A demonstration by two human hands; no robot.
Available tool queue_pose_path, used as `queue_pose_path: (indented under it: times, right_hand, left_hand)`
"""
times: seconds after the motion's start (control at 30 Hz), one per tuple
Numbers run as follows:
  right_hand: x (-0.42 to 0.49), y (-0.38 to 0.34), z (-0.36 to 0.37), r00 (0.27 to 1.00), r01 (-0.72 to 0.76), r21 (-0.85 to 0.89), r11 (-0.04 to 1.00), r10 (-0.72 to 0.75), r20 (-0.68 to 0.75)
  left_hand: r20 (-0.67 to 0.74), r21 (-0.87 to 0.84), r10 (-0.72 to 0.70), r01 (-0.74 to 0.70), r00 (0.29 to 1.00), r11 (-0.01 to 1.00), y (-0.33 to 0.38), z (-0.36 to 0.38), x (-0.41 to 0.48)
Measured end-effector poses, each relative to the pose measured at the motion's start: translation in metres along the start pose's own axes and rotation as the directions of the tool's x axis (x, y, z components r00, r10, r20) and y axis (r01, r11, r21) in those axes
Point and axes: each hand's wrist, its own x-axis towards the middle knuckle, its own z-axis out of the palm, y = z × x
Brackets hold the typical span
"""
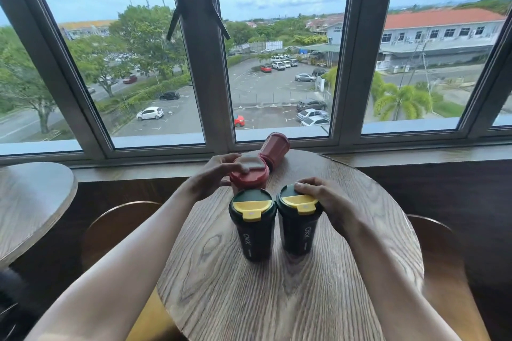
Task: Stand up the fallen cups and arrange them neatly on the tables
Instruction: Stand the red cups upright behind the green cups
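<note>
Two dark green cups with yellow lid flaps stand upright side by side on the round wooden table [291,299]: the left green cup [253,225] and the right green cup [297,220]. My right hand [327,202] grips the right green cup at its lid and side. Behind them a red cup with a pale lid flap [249,171] stands upright, and my left hand [219,174] holds it at the lid. A second red cup [274,151] lies on its side at the table's far edge, by the window.
A second round wooden table [30,202] stands to the left. Curved chair backs [122,219] sit on both sides below the table, one at the right [437,232]. A window sill and large windows [277,63] run behind the table.
</note>
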Motion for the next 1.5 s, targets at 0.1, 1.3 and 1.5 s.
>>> queue_pose_path:
  times: [0.1, 1.3, 1.5]
  right_hand:
    - [0.001, 0.000, 0.000, 1.000, -0.003, -0.001, 1.000, 0.003, 0.001]
    - [0.305, 0.008, 0.026, 0.972, -0.191, -0.183, 0.964, 0.159, -0.175]
    - [0.287, 0.014, 0.021, 0.969, -0.133, -0.023, 0.991, 0.125, -0.215]
  left_hand:
    - [0.018, -0.002, -0.007, 0.007, 1.000, 1.000, -0.002, 0.004, -0.003]
    - [-0.152, -0.275, -0.081, 0.036, 0.985, 0.961, -0.029, 0.027, 0.001]
    - [-0.157, -0.300, -0.060, 0.011, 0.986, 0.954, -0.043, 0.024, 0.005]
